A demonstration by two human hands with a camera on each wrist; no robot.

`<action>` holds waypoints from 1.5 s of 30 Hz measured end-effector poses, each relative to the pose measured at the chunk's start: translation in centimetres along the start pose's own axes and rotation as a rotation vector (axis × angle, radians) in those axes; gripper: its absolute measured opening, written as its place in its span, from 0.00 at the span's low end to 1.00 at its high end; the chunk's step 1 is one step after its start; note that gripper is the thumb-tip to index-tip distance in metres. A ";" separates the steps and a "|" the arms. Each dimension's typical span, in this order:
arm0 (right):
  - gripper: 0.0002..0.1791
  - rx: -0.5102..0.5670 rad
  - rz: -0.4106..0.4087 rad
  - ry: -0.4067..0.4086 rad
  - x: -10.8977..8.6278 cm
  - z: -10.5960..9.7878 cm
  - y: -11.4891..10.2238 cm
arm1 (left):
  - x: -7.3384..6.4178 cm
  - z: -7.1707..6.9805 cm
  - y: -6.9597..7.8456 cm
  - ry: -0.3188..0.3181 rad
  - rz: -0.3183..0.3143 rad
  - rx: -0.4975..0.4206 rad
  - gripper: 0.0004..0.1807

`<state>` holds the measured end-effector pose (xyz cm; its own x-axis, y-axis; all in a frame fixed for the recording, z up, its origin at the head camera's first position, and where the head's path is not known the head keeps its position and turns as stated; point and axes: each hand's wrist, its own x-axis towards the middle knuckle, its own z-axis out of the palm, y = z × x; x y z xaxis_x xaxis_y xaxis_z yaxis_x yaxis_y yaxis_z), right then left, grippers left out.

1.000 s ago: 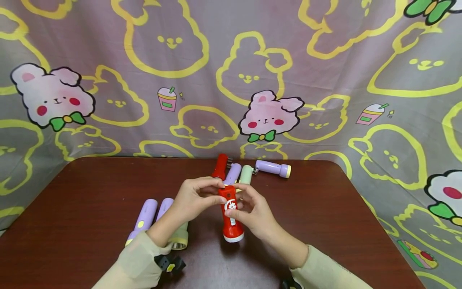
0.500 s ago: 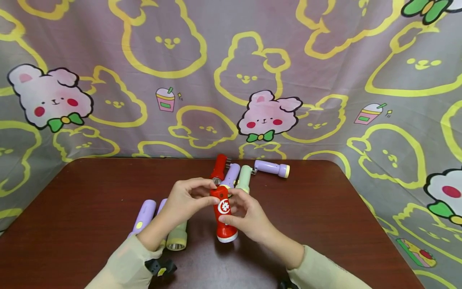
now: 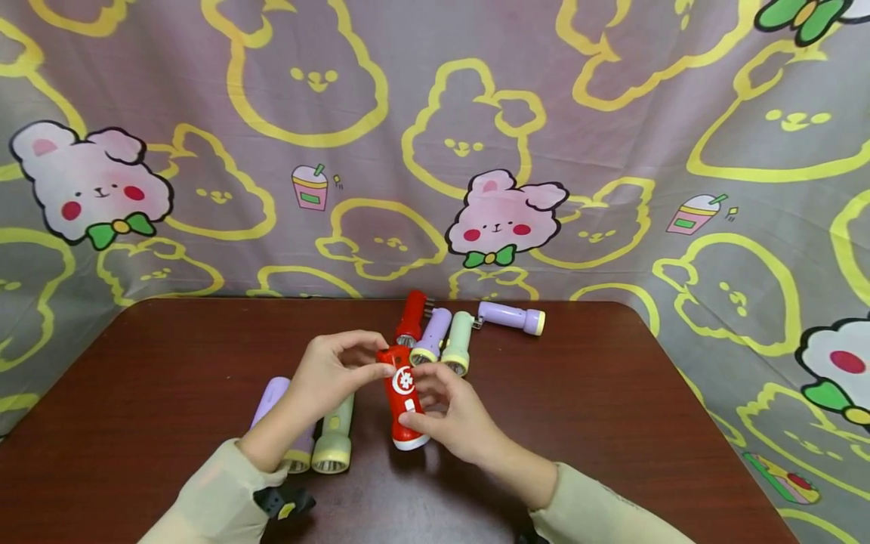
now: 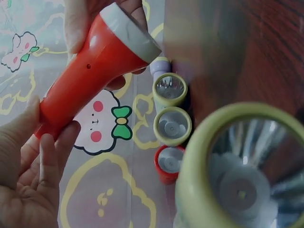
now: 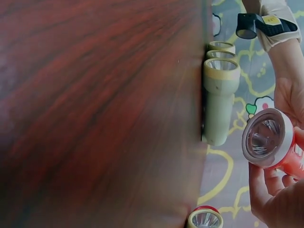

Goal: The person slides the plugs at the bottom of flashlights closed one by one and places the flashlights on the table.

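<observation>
A red flashlight with a white rim and a white flower emblem is held above the table, tilted with its lens end down and toward me. My left hand pinches its tail end between thumb and fingers. Lower on the body, my right hand grips it, thumb near the white switch. The left wrist view shows the smooth back of the red flashlight and a small hole. Its clear lens faces the camera in the right wrist view, above the fingers of the right hand.
Beside the left forearm stand a green flashlight and purple flashlights, partly hidden. Toward the back lie a red flashlight with prongs showing, a purple one, a green one and another purple one. A patterned curtain hangs behind the table.
Both hands have moved left together with the red flashlight, and it leans more. The back flashlights' lens ends have come into view.
</observation>
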<state>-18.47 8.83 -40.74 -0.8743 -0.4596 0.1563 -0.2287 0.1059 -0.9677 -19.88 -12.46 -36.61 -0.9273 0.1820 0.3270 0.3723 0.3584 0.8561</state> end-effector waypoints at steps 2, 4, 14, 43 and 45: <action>0.29 0.011 0.003 0.000 0.1 0.2 0.1 | 0.1 -0.2 -0.1 -0.030 0.007 0.016 0.14; 0.29 0.021 0.002 -0.002 0.2 0.4 0.1 | 0.1 -0.5 -0.1 -0.069 0.021 0.024 0.15; 0.28 0.040 -0.009 0.007 1.0 1.3 -0.2 | 0.3 -1.8 -0.3 -0.178 0.052 0.004 0.20; 0.23 -0.024 0.062 -0.016 2.5 3.3 0.2 | 0.1 -2.9 -1.6 -0.145 -0.022 0.194 0.18; 0.23 -0.016 0.069 -0.015 2.5 3.4 0.4 | 0.0 -2.8 -1.9 -0.151 -0.039 0.210 0.18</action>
<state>-19.26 4.73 -41.38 -0.8816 -0.4642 0.0858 -0.1747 0.1519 -0.9728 -20.71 -15.64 -37.08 -0.9308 0.2931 0.2185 0.3508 0.5475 0.7597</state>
